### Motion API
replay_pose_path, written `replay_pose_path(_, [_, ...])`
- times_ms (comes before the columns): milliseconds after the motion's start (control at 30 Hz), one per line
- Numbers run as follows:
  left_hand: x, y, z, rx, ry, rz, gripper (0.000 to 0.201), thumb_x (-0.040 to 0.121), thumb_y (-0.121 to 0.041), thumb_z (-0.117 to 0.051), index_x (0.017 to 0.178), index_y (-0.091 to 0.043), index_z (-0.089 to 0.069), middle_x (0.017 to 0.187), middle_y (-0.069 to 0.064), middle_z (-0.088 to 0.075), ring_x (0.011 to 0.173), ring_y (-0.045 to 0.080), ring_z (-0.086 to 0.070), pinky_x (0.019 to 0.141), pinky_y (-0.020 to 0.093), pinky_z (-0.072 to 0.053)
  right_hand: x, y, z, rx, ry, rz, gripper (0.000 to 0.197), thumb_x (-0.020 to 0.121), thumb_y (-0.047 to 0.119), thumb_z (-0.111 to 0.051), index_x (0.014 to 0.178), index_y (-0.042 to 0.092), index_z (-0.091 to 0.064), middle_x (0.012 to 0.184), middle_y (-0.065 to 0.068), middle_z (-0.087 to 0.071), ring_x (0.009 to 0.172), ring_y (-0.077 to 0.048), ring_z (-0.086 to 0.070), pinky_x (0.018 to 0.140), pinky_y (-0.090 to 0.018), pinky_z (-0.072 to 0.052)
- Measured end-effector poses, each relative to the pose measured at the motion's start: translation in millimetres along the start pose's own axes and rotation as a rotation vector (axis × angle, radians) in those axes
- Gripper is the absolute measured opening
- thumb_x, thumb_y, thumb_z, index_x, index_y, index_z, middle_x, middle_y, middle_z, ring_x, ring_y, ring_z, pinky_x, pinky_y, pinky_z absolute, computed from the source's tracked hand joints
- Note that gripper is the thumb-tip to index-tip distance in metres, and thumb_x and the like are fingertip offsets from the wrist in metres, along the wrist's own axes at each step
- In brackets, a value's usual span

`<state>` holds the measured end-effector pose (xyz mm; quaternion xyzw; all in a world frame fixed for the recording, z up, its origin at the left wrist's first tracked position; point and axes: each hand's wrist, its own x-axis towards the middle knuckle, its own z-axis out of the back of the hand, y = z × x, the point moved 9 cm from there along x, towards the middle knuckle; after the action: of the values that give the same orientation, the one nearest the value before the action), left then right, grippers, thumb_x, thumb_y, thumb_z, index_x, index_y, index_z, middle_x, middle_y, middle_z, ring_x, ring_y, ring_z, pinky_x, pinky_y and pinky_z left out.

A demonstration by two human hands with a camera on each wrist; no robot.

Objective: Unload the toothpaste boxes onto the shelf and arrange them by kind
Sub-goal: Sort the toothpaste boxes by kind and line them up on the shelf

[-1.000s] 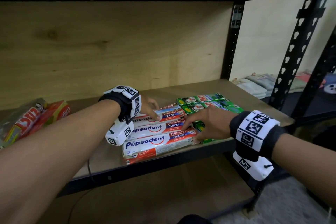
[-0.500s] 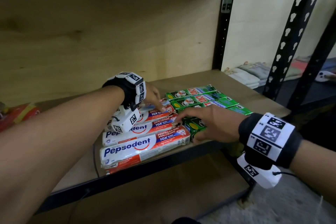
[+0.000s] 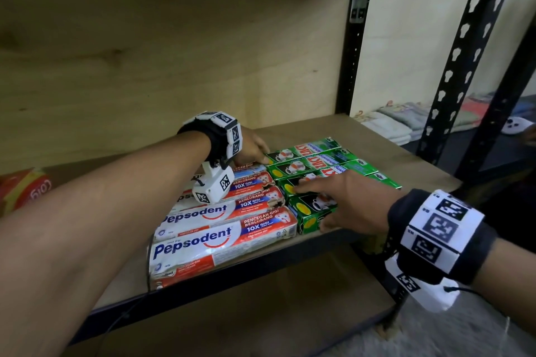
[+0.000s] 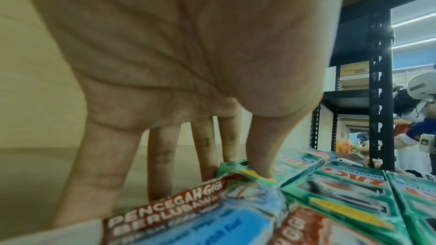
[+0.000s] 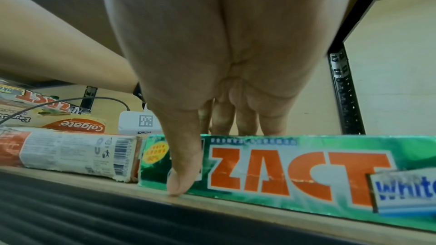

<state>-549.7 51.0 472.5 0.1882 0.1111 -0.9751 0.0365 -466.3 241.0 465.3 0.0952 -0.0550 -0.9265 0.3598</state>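
Note:
Several red-and-white Pepsodent boxes (image 3: pixel 220 240) lie side by side on the wooden shelf (image 3: pixel 377 151). Several green Zact boxes (image 3: pixel 322 158) lie in a row right of them, end to end with them. My left hand (image 3: pixel 255 153) reaches to the far end of the rows. Its fingers hang straight behind the boxes, and the thumb tip (image 4: pixel 265 178) touches the corner of a green box (image 4: pixel 342 204). My right hand (image 3: pixel 333 200) lies flat across the nearest green boxes. Its thumb (image 5: pixel 184 174) presses the front face of the front Zact box (image 5: pixel 295 174), beside a Pepsodent box (image 5: pixel 70 154).
Red Colgate packs (image 3: pixel 26 188) lie at the shelf's far left. Black perforated uprights (image 3: pixel 352 52) (image 3: pixel 464 66) stand at the right. The shelf's dark front rail (image 3: pixel 261 266) runs just below the boxes. Folded cloths (image 3: pixel 400 124) lie beyond. A person (image 4: pixel 415 118) stands far right.
My left hand has moved from the Pepsodent boxes to the left end of the far green box. My right hand stays on the near green boxes. The view has shifted left.

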Motion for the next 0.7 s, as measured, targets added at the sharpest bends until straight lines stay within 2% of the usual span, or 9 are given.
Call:
replay_pose_path(133, [1,-1,1,0.039,-0.027,-0.006,0.046,0.096,-0.044,-0.053,0.139,-0.029,-0.049,0.138,-0.003,-0.052,0.121,0.018,-0.051,0.096,0.025,-0.037,-2,2,0,0.004,-0.006,0.005,0.08,0.083,0.031,-0.075,0.144,0.052,-0.028,0.152,0.013,-0.037,0.126,-0.014,-0.049,0.099,-0.032,-0.048])
replay_pose_path(233, [8,-9,2,0.094,-0.029,-0.012,0.043,0.1,-0.04,-0.046,0.139,-0.022,-0.05,0.14,-0.001,-0.05,0.125,0.02,-0.049,0.102,0.029,-0.037,-2,3,-1,-0.008,0.024,0.019,0.081,0.083,0.031,-0.074,0.146,0.049,-0.027,0.15,0.011,-0.04,0.125,-0.014,-0.05,0.1,-0.032,-0.047])
replay_pose_path(300, [13,-25,7,0.138,-0.07,-0.044,0.043,0.101,-0.039,-0.043,0.138,-0.018,-0.051,0.139,0.001,-0.052,0.122,0.021,-0.052,0.1,0.029,-0.038,-2,2,1,-0.012,0.057,0.041,0.082,0.084,0.027,-0.075,0.147,0.047,-0.027,0.15,0.01,-0.041,0.127,-0.013,-0.049,0.103,-0.032,-0.045])
replay_pose_path(367, [19,-44,7,0.145,-0.096,-0.087,0.045,0.1,-0.041,-0.047,0.137,-0.017,-0.052,0.138,0.0,-0.053,0.122,0.021,-0.052,0.1,0.029,-0.039,-4,-3,5,-0.009,0.071,0.068,0.081,0.085,0.02,-0.074,0.146,0.048,-0.029,0.151,0.012,-0.039,0.13,-0.013,-0.047,0.105,-0.035,-0.044])
replay_pose_path(433, [25,-54,5,0.173,-0.098,-0.111,0.05,0.098,-0.045,-0.049,0.14,-0.018,-0.049,0.141,0.002,-0.051,0.126,0.022,-0.049,0.103,0.03,-0.036,-5,-10,9,-0.042,0.046,0.084,0.081,0.086,0.016,-0.072,0.144,0.053,-0.03,0.154,0.017,-0.033,0.133,-0.013,-0.044,0.107,-0.037,-0.043])
replay_pose_path(500, [31,-55,4,0.177,-0.097,-0.127,0.051,0.096,-0.048,-0.051,0.141,-0.022,-0.048,0.141,0.001,-0.052,0.123,0.02,-0.05,0.1,0.029,-0.036,-6,-16,10,-0.047,0.025,0.084,0.081,0.086,0.015,-0.072,0.143,0.056,-0.031,0.155,0.022,-0.027,0.138,-0.011,-0.039,0.111,-0.034,-0.039])
replay_pose_path(600, [33,-49,3,0.142,-0.072,-0.15,0.049,0.094,-0.052,-0.053,0.137,-0.029,-0.052,0.137,-0.004,-0.055,0.113,0.015,-0.052,0.097,0.027,-0.036,-4,-17,8,-0.067,0.027,0.087,0.081,0.087,0.014,-0.071,0.142,0.057,-0.03,0.155,0.022,-0.026,0.139,-0.011,-0.037,0.111,-0.033,-0.038])
replay_pose_path(700, [34,-43,4,0.113,-0.07,-0.16,0.049,0.092,-0.055,-0.054,0.136,-0.034,-0.052,0.139,-0.006,-0.054,0.119,0.016,-0.052,0.1,0.028,-0.036,-1,-17,7,-0.072,0.03,0.091,0.082,0.086,0.015,-0.072,0.142,0.058,-0.029,0.155,0.021,-0.028,0.139,-0.013,-0.038,0.111,-0.037,-0.039])
